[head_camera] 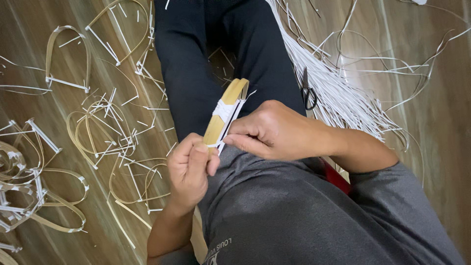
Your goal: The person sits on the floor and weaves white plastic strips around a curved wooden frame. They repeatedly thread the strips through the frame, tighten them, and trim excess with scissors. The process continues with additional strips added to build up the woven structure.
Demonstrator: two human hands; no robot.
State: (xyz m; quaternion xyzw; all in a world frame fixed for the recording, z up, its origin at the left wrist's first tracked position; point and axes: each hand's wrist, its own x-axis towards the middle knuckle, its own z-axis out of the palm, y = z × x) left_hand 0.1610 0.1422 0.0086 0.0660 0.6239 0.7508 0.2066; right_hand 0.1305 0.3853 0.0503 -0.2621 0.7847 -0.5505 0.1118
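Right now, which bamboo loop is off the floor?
The bamboo loop with white wrapping, gripped by the left hand and right hand. The other loops lie on the floor.

head camera, looking steeply down, close over lap point(196, 73), floor point(431, 122).

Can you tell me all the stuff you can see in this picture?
Flat tan bamboo strip wrapped with white band: one, tan and white, held in both hands over the lap.
Small black scissors: one pair, black, on the floor beside the white strands.
Bundle of thin white strands: many, white, floor at upper right.
Bent tan bamboo loops: several, tan, floor at left.
Wooden floor: brown.
Left hand: holds the strip's lower end.
Right hand: pinches the strip.
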